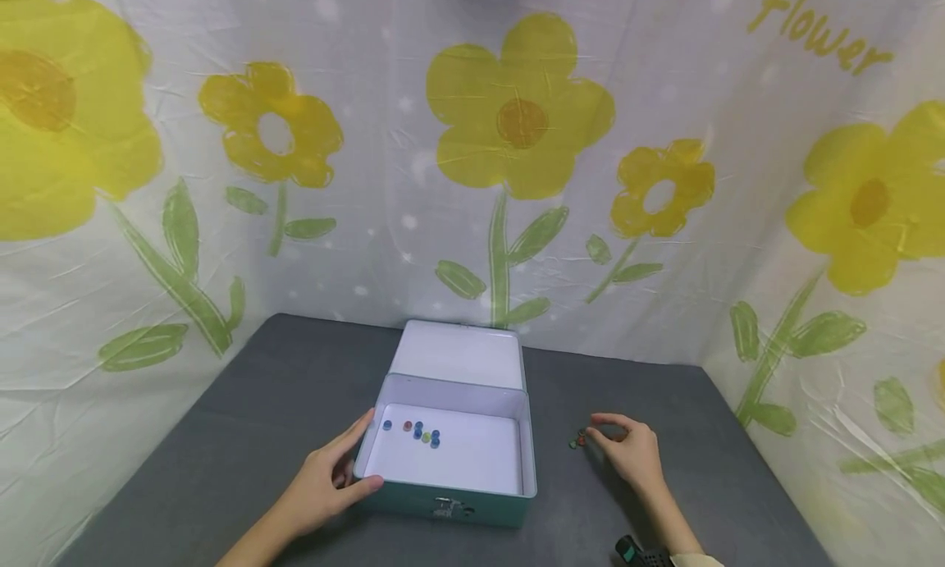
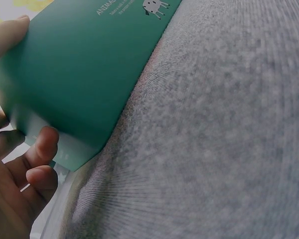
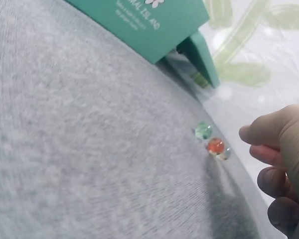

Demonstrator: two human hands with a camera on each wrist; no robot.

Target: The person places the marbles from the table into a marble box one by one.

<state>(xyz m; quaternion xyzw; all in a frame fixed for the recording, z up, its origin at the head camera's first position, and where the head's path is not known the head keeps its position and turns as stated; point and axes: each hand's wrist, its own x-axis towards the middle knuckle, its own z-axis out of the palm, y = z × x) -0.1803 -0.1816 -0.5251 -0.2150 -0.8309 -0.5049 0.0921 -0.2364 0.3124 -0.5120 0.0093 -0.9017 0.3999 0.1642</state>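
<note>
A green tin box [image 1: 483, 509] with a white inside stands with its lid [image 1: 458, 352] folded back. Several glass marbles [image 1: 418, 434], blue, red and yellow-green, lie on its floor. My left hand [image 1: 319, 486] grips the box's near left corner, thumb at the front rim and fingers along the left side. To the right of the box, a green marble [image 3: 203, 130], an orange-red marble [image 3: 216, 146] and a clear one [image 3: 225, 153] sit close together on the table. My right hand [image 1: 631, 454] is beside them, thumb and forefinger parted; no marble shows between them.
A dark grey cloth [image 1: 295, 386] covers the table. Behind and at both sides hangs a white curtain [image 1: 384, 247] printed with yellow flowers. A metal latch [image 1: 445, 507] is on the box's front. A black band [image 1: 641, 553] is worn on the right wrist.
</note>
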